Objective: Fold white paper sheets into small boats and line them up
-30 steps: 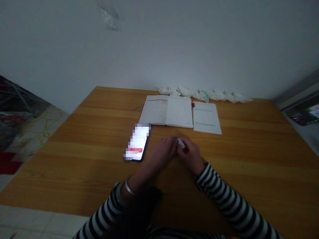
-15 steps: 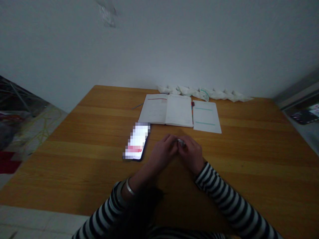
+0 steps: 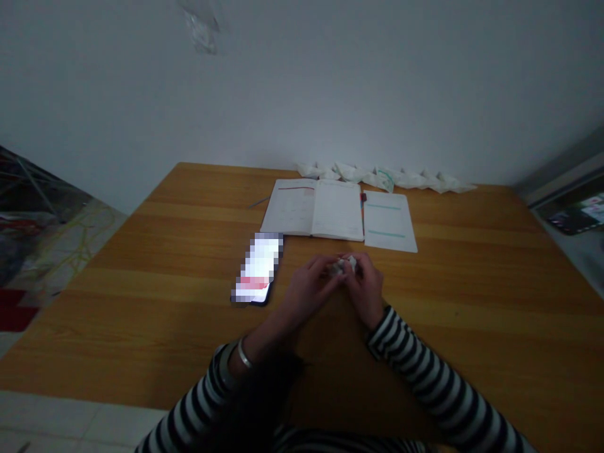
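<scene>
Over the middle of the table, my left hand [image 3: 309, 283] and my right hand [image 3: 367, 286] meet fingertip to fingertip. Pinched between them is a small, crumpled-looking white piece of folded paper [image 3: 338, 267]; fingers cover much of it, so its full shape is hidden. My right thumb lies across the paper. To the left of my hands lies a lit phone [image 3: 259, 267], its screen blurred out. Beyond them an open notebook [image 3: 337, 207] rests flat, with a loose white sheet [image 3: 389, 220] with two green lines at its right side.
A row of several white folded paper pieces [image 3: 425, 179] runs along the back edge of the wooden table [image 3: 495, 283], against the wall [image 3: 302, 82]. A ribbon [image 3: 258, 202] sticks out left of the notebook. A dark device [image 3: 578, 217] shows at far right.
The fingers have shifted on the paper, and more of its white surface shows between them. My right thumb has moved up over it. Phone and notebook stay in place.
</scene>
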A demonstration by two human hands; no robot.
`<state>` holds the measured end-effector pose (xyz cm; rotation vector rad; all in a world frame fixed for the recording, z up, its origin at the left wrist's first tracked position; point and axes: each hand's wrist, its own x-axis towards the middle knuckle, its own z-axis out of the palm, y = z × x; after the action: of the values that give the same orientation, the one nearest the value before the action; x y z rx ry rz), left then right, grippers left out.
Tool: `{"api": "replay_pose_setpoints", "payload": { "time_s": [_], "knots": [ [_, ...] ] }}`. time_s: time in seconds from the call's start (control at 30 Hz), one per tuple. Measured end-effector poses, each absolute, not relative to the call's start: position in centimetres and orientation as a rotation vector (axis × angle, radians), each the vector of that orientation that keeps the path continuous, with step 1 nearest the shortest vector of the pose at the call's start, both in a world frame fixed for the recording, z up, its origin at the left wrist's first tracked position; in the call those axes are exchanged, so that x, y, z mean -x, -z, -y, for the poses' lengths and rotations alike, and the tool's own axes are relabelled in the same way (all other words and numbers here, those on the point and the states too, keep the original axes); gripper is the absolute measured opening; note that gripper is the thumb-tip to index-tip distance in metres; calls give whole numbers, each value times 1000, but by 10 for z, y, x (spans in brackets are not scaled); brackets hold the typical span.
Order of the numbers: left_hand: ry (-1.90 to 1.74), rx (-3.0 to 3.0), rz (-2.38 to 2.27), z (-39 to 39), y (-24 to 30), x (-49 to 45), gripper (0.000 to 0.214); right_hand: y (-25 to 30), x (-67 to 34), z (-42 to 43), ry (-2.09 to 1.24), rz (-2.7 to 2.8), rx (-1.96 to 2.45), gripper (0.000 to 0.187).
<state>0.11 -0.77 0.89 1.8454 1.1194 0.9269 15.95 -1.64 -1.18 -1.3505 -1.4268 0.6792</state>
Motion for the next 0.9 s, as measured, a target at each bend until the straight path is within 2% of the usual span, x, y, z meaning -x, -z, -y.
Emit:
{"api": "replay_pose_setpoints", "payload": {
  "time_s": [0.1, 0.2, 0.4, 0.6, 0.9],
  "knots": [
    [-942, -1856, -1192, 6, -4, 1, 11, 12, -158, 18, -684, 1456, 1332, 13],
    [-972, -1878, -1243, 5, -2, 3, 11, 14, -157, 17, -790, 1340, 1278, 16],
    [-1276, -1560, -1258, -2, -4, 8, 10, 16, -163, 6, -1049, 1071, 1012, 11],
    [-1396, -1115, -1130, -7, -8, 10, 17, 18, -173, 1, -994, 983, 1021, 7],
    [-1329, -928, -1117, -9, 2, 9, 27, 30, -172, 3, -981, 840, 1120, 19]
  ]
}}
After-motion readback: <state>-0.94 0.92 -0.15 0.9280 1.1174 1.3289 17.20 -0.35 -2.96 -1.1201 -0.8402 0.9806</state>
